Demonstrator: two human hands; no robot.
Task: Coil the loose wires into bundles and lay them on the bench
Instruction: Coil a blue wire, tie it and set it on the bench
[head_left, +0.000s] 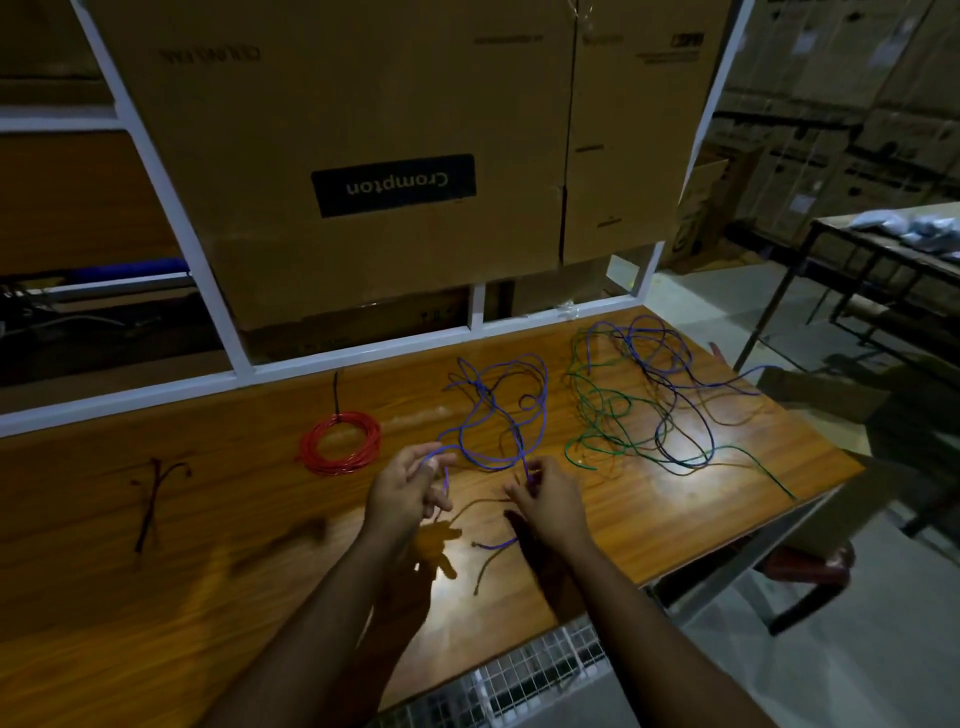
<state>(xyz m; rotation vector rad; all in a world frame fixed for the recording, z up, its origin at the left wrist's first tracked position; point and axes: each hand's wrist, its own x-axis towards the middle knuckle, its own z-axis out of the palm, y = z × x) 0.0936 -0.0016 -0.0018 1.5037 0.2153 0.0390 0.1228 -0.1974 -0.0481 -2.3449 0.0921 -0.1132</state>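
both hands pinching one blue wire (498, 415) over bench (208, 519)
left hand (402, 488), right hand (548, 501) gripping; one red coil (340, 442), one loose tangle (649, 395), maybe three colours.

Crompton cardboard box (363, 156) behind white frame (332, 358); dark table (883, 249) far right.

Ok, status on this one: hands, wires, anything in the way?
Both hands pinching blue wire, uncoiled. Red coil done. Green tangle waiting. Nothing blocking.

We note a dim storeroom. Large cardboard boxes (363, 130) fill a white metal frame (358, 358) ahead. More cartons (852, 104) stack along the right wall, above a grey floor (852, 649) and a dark side table (883, 244).
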